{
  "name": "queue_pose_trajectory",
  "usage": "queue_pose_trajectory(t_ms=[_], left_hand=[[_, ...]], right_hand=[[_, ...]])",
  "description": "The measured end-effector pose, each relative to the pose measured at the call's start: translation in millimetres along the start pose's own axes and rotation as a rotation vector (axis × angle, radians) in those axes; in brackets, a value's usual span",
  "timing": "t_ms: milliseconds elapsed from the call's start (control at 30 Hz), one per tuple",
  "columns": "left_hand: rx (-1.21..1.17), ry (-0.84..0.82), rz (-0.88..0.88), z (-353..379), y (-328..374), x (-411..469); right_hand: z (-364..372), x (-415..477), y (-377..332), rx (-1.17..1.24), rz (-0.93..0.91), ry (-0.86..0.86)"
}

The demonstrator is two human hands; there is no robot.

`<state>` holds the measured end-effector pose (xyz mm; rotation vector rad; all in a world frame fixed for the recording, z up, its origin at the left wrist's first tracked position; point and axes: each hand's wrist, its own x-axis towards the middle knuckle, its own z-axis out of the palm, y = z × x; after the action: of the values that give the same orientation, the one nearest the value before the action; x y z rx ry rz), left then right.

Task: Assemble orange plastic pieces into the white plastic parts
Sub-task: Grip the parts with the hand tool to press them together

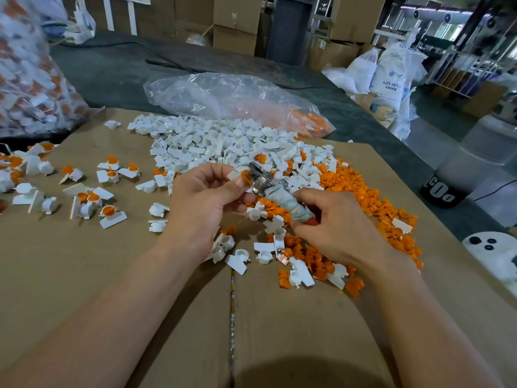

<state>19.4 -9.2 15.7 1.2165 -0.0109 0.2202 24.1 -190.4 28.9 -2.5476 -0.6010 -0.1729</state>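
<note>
My left hand (204,197) pinches a white plastic part (234,174) with an orange piece (246,175) seated in it. My right hand (333,219) grips the cloth-wrapped handle of a metal-headed tool (264,183), whose head touches the orange piece. A heap of loose white parts (221,144) lies behind the hands. Loose orange pieces (355,197) spread to the right. Several assembled white-and-orange parts (92,197) lie scattered at the left.
Flat brown cardboard (112,275) covers the work surface. A clear plastic bag (232,99) with orange pieces lies behind the heap. A large bag of assembled parts (30,71) stands at far left. Cartons and white sacks (391,77) stand beyond the table.
</note>
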Motion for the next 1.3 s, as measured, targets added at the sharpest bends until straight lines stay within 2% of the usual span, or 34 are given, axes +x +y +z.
queue_pose_trajectory(t_ms=[967,1167,1300], left_hand=[[-0.024,0.102,-0.079,0.1,0.9,-1.5],[-0.077,0.039,-0.153,1.6,1.3,-2.3],[-0.236,0.070,-0.237,-0.2,4.9,0.8]], right_hand=[[11.6,2.6,-6.2,-0.070,0.030,0.013],[10.6,4.0,-1.3,-0.101,0.008,0.106],[5.4,8.6,13.3,-0.160,0.068,0.244]])
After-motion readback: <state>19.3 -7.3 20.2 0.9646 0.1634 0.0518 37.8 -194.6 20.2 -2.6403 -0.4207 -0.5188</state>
